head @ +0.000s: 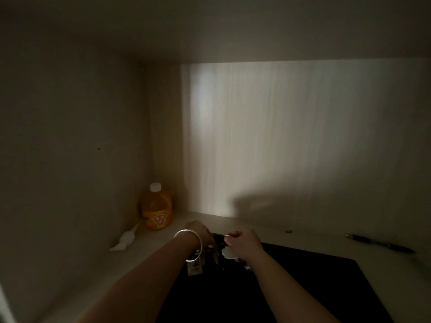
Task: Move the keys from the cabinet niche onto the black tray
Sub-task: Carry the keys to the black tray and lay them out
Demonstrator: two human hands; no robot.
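Inside a dim cabinet niche, 2 bare forearms reach forward over the far left corner of the black tray [314, 287], which lies flat on the pale surface [291, 238].

The left hand [203, 238] wears a silver bangle [190, 244] at the wrist. Its fingers curl downward and are closed on a bunch of keys [215, 254]; a pale rectangular tag [194, 268] hangs below this hand, just under the bangle. The keys themselves are dark and blurred, so their number cannot be told.

The right hand [245, 244] is just beside the left, nearly touching it. It is closed too, pinching a small white fob [227, 254] that sits between the 2 hands, and a thin bright ring shows at its upper fingers. Whether fob and keys belong to 1 bunch cannot be told. The bunch hangs above the tray's far edge, held off it rather than lying on it.

Beyond the left hand, in the back left corner, an orange bottle [157, 209] with a white cap stands upright. Left of the left hand a white crumpled wrapper [126, 238] lies on the surface. Far to the right of the right hand, a dark pen [380, 243] lies past the tray's edge, with a tiny dark speck [289, 231] between it and the hand.
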